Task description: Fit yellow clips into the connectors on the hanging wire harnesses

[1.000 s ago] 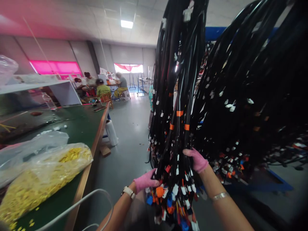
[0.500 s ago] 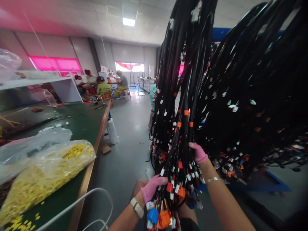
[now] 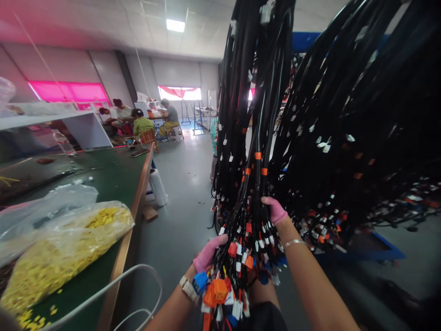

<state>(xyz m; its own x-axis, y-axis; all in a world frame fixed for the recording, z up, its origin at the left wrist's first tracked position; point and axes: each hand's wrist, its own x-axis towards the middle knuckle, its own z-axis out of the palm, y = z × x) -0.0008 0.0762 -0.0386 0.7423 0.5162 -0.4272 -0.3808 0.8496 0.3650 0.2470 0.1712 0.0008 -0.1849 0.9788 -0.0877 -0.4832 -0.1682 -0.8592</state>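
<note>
A thick bundle of black wire harnesses (image 3: 255,119) hangs in front of me, marked with orange tape bands (image 3: 257,156). Its lower end carries many white, orange, red and blue connectors (image 3: 220,292). My left hand (image 3: 206,254), in a pink glove with a watch on the wrist, is closed around the left side of the bundle just above the connectors. My right hand (image 3: 274,210), also pink-gloved with a bracelet on the wrist, grips the bundle's right side a little higher up. More black harnesses (image 3: 347,119) hang to the right.
A green workbench (image 3: 113,179) runs along the left, holding a clear bag of yellow parts (image 3: 65,250) and another plastic bag (image 3: 44,209). A white cable (image 3: 113,285) loops near its edge. A white roll (image 3: 157,186) stands on the floor. Several people sit at tables far back.
Both hands have slid up the bundle and pulled its lower end toward me, so the coloured connectors now hang closer to the camera. The view has shifted slightly.
</note>
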